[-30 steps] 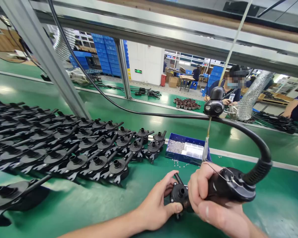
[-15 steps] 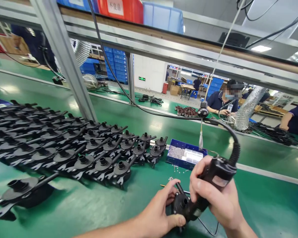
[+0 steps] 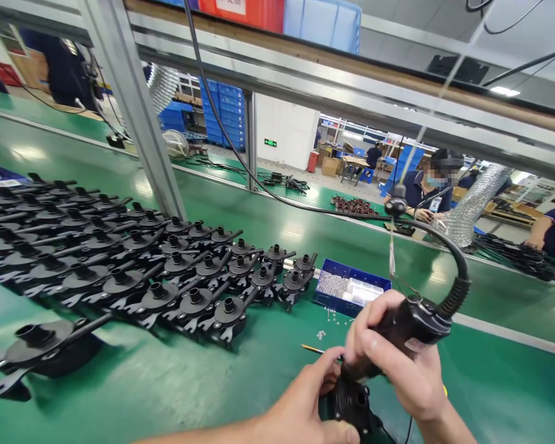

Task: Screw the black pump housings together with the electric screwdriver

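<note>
My right hand (image 3: 398,364) is closed round a black electric screwdriver (image 3: 404,327), tilted with its tip down on a small black pump housing (image 3: 351,404) at the bottom edge. A thick black cable (image 3: 457,271) loops up from the tool's back end. My left hand (image 3: 305,407) grips the housing from the left, thumb and fingers pressed on it. The housing's lower part is cut off by the frame.
Several rows of black pump housings (image 3: 120,265) cover the green bench (image 3: 166,382) on the left. A blue tray (image 3: 351,287) of small screws sits behind my hands, loose screws (image 3: 324,333) in front of it. Other people (image 3: 425,191) work beyond the metal frame (image 3: 134,111).
My hands and the housing have dropped lower in view as the camera tilted up. The screwdriver is tilted more steeply onto the housing. My left hand keeps its hold.
</note>
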### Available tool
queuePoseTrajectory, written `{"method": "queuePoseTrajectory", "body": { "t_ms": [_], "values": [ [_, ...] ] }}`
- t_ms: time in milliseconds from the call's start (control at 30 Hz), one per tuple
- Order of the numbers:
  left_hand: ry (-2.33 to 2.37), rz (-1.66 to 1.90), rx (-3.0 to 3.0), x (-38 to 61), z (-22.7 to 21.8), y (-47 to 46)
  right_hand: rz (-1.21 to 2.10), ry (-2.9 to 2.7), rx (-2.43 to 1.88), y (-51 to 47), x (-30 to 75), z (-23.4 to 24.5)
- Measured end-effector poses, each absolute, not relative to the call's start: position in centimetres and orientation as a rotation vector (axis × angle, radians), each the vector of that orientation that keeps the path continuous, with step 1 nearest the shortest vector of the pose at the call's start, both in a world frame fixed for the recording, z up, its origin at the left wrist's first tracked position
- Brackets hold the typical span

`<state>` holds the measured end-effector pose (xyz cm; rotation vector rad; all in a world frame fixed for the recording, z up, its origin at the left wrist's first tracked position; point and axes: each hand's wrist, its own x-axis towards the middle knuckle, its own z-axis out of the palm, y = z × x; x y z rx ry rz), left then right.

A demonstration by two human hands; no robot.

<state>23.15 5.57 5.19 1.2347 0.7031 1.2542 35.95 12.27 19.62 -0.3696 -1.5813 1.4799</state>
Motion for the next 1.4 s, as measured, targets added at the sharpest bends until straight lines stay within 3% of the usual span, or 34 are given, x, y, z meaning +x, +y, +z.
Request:
{"method": "queuePoseTrajectory", "body": {
  "t_ms": [300, 933, 1200, 1400],
  "values": [
    [0.765, 1.243, 1.139, 23.1, 6.2, 5.2, 1.418, -1.526, -0.408, 11.9, 36.1, 18.1],
    [0.766, 1.270, 1.299, 22.7, 5.6, 5.5, 1.262, -1.470, -0.539, 11.1, 35.1, 19.9],
    [0.954, 1.247, 1.384, 22.1, 3.6, 6.1, 1.444, -1.437, -0.388, 9.8, 36.4, 20.9],
    [0.933, 1.229, 1.378, 22.1, 5.7, 5.9, 1.567, -1.506, -0.441, 9.8, 36.0, 20.5]
  ]
}}
